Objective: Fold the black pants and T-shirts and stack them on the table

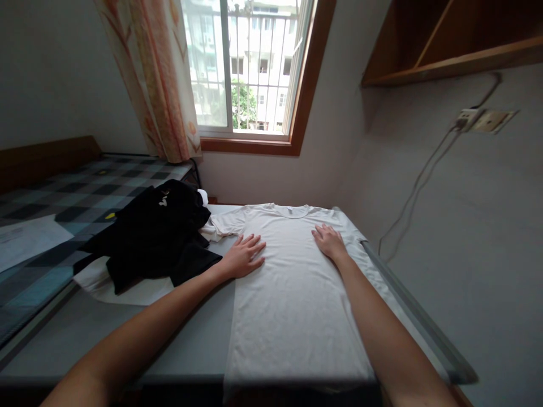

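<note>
A white T-shirt (292, 294) lies spread flat, front up, on a grey table (186, 345), collar toward the window. My left hand (244, 257) rests flat on the shirt's left edge below the sleeve, fingers spread and open. My right hand (328, 240) lies flat on the shirt's upper right chest, fingers stretched out. Neither hand holds anything.
A heap of black clothing (156, 237) lies on white cloth at the table's left. A bed with a checked cover (63, 209) stands beyond it. The wall runs close along the table's right rail (407, 305), with a socket and cable (466, 120) and a wooden shelf (449, 45) above.
</note>
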`<act>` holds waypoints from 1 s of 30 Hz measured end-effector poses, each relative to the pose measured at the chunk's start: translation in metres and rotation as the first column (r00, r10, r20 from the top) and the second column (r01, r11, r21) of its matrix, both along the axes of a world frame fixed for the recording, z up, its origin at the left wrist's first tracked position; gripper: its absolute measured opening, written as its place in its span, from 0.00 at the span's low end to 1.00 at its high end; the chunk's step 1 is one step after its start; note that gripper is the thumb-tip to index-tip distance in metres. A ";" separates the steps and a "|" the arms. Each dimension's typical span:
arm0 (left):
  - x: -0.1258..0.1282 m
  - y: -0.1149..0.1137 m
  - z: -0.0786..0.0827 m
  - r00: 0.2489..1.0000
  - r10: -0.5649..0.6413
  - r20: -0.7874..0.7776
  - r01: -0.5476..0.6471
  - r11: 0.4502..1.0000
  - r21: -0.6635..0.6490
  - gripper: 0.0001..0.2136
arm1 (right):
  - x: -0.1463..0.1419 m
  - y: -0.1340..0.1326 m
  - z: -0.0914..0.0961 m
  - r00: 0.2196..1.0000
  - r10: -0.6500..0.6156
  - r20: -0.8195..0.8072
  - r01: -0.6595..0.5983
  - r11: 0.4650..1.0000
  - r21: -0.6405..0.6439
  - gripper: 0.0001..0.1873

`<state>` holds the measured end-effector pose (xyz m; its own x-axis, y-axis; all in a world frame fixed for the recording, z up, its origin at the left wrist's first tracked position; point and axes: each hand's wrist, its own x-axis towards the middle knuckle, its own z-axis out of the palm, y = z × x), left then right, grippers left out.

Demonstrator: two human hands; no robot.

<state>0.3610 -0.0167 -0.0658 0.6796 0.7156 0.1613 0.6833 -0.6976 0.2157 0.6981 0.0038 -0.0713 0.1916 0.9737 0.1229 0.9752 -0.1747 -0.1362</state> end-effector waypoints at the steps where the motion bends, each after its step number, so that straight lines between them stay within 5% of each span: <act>1: 0.000 0.000 0.000 1.000 -0.002 0.005 0.002 1.000 0.001 0.26 | 0.000 0.000 0.000 1.000 -0.002 -0.003 0.002 1.000 -0.007 0.28; 30: 0.000 -0.002 0.002 0.998 -0.007 0.058 0.007 1.000 -0.002 0.24 | 0.004 0.002 -0.003 1.000 -0.020 0.021 0.020 1.000 0.024 0.27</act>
<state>0.3608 -0.0189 -0.0636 0.6743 0.7112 0.1991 0.6644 -0.7018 0.2569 0.7018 0.0062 -0.0742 0.2080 0.9665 0.1506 0.9743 -0.1911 -0.1197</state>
